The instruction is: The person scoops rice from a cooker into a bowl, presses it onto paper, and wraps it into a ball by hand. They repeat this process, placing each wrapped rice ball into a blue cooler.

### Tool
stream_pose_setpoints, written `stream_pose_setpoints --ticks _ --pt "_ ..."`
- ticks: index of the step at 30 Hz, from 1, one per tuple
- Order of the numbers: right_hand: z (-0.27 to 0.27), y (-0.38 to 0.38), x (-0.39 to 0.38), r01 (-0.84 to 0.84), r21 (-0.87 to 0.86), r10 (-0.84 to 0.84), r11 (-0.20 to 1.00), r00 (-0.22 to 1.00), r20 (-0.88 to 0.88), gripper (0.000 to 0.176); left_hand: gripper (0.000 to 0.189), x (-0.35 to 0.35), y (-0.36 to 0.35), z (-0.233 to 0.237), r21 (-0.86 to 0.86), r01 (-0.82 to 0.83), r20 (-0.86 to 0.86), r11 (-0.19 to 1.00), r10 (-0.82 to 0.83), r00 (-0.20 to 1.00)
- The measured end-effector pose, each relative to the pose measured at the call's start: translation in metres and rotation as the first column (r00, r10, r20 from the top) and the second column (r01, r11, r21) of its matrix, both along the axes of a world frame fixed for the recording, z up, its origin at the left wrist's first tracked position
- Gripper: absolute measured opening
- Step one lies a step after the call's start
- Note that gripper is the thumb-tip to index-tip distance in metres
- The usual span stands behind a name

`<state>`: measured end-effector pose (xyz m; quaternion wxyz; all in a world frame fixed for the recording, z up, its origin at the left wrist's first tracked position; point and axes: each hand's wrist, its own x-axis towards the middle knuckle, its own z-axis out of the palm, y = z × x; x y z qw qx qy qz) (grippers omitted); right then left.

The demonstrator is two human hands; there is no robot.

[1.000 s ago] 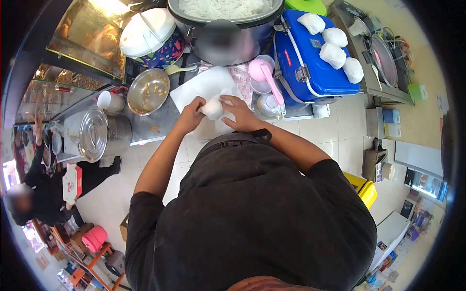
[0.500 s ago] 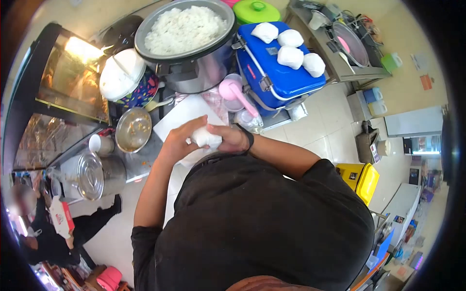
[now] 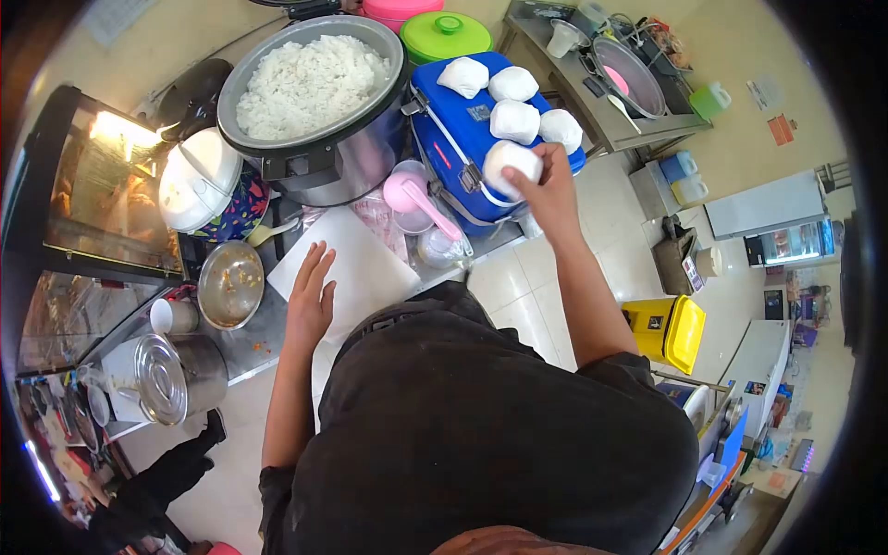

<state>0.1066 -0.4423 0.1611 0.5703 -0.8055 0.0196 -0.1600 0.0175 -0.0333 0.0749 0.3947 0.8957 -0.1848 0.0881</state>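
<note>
My right hand [image 3: 548, 192] grips a white paper-wrapped packet [image 3: 510, 167] at the near edge of a blue cooler box [image 3: 446, 137]. On the lid sit several similar packets, among them a front one [image 3: 514, 121] right behind the held packet. Fingers stretched out, my left hand [image 3: 311, 298] hovers by the left edge of a stack of white paper sheets [image 3: 363, 264] and holds nothing. Behind the paper, a pink scoop [image 3: 421, 199] rests across a clear container. A large cooker [image 3: 350, 166] full of white rice [image 3: 310, 88] stands behind these.
To the left are a metal bowl [image 3: 230, 285], a white mug [image 3: 173, 316], a lidded steel pot [image 3: 199, 370] and a lit glass display case [image 3: 113, 190]. A green-lidded tub [image 3: 446, 37] stands behind the cooler. A yellow bin [image 3: 666, 331] is on the floor at right.
Both hands were together around the white packet over the paper. My right hand has carried it right to the cooler box; my left hand has let go and opened.
</note>
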Motion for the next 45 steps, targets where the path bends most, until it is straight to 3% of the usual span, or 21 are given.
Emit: stream_pose_setpoints --ticks 3,6,9,10,13,15,17,20,23,25,27,30,31,32,33,34,36,38,42,45 --pt "-0.001 -0.014 0.007 0.154 -0.291 -0.158 0.944 0.987 0.008 0.051 0.058 -0.005 0.011 -0.056 0.121 -0.008 -0.121 0.993 0.023 0.992" --pt "-0.011 -0.022 0.011 0.354 -0.513 -0.199 0.782 0.921 0.334 0.051 0.067 -0.012 0.016 -0.123 0.286 -0.041 -0.203 0.957 0.102 0.974" --pt "-0.003 -0.004 0.001 0.408 -0.419 -0.158 0.811 0.843 0.515 0.043 0.084 -0.017 0.018 -0.16 0.389 0.004 -0.238 0.921 0.096 0.967" --pt "-0.001 0.006 -0.006 0.412 -0.472 -0.054 0.779 0.795 0.605 0.038 0.086 -0.012 0.015 -0.16 0.405 0.025 -0.255 0.914 0.087 0.963" --pt "-0.021 0.041 -0.027 0.042 -0.625 0.346 0.779 0.804 0.485 0.038 0.091 0.008 0.019 -0.156 0.469 0.132 -0.28 0.873 0.006 0.96" --pt "-0.053 0.078 -0.035 -0.337 -0.55 0.482 0.764 0.865 0.14 0.05 0.09 0.011 0.022 -0.151 0.485 0.16 -0.279 0.86 -0.021 0.96" --pt "-0.084 0.113 -0.02 -0.242 -0.625 0.377 0.742 0.922 0.091 0.062 0.086 0.014 0.024 -0.147 0.467 0.139 -0.27 0.873 -0.009 0.963" --pt "-0.175 0.11 0.024 -0.014 -0.837 0.246 0.547 0.958 0.144 0.07 0.081 0.0 0.03 -0.156 0.447 0.124 -0.247 0.886 -0.011 0.969" --pt "-0.189 0.095 0.054 -0.396 -0.709 0.21 0.584 0.917 -0.339 0.066 0.077 -0.031 0.028 -0.16 0.343 -0.024 -0.203 0.939 0.099 0.974" --pt "-0.15 0.098 0.04 -0.435 -0.699 0.341 0.567 0.897 -0.282 0.066 0.076 -0.04 0.028 -0.166 0.376 -0.062 -0.174 0.925 0.136 0.975" --pt "-0.071 0.11 0.02 -0.561 -0.624 0.54 0.544 0.803 -0.251 0.067 0.075 -0.04 0.024 -0.161 0.377 -0.079 -0.171 0.923 0.153 0.973" --pt "0.027 0.137 0.042 -0.576 -0.663 0.589 0.478 0.77 -0.244 0.067 0.074 -0.041 0.024 -0.163 0.367 -0.089 -0.179 0.926 0.164 0.97" --pt "0.054 0.152 0.066 -0.498 -0.728 0.529 0.471 0.82 -0.218 0.064 0.074 -0.04 0.026 -0.164 0.376 -0.084 -0.179 0.923 0.161 0.971" --pt "0.063 0.16 0.106 -0.304 -0.869 0.522 0.39 0.85 -0.063 0.059 0.073 -0.038 0.027 -0.163 0.373 -0.09 -0.173 0.923 0.165 0.971" --pt "0.085 0.176 0.148 -0.302 -0.889 0.391 0.345 0.907 -0.157 0.053 0.073 -0.039 0.027 -0.16 0.371 -0.093 -0.172 0.924 0.167 0.971" --pt "0.098 0.187 0.188 -0.222 -0.898 0.356 0.379 0.931 -0.079 0.045 0.072 -0.04 0.026 -0.159 0.369 -0.096 -0.17 0.925 0.168 0.971" --pt "0.083 0.184 0.299 -0.143 -0.974 0.282 0.177 0.955 -0.089 0.045 0.071 -0.041 0.025 -0.157 0.354 -0.108 -0.173 0.929 0.179 0.969" --pt "0.061 0.182 0.347 -0.235 -0.966 0.31 0.109 0.931 -0.192 0.045 0.071 -0.042 0.025 -0.156 0.347 -0.113 -0.174 0.931 0.183 0.968" --pt "0.067 0.195 0.346 -0.421 -0.907 0.389 -0.005 0.835 -0.389 0.047 0.072 -0.038 0.025 -0.152 0.342 -0.125 -0.187 0.931 0.198 0.962" --pt "0.091 0.206 0.311 -0.6 -0.8 0.338 0.026 0.758 -0.557 0.05 0.072 -0.041 0.024 -0.152 0.354 -0.119 -0.2 0.928 0.2 0.959"
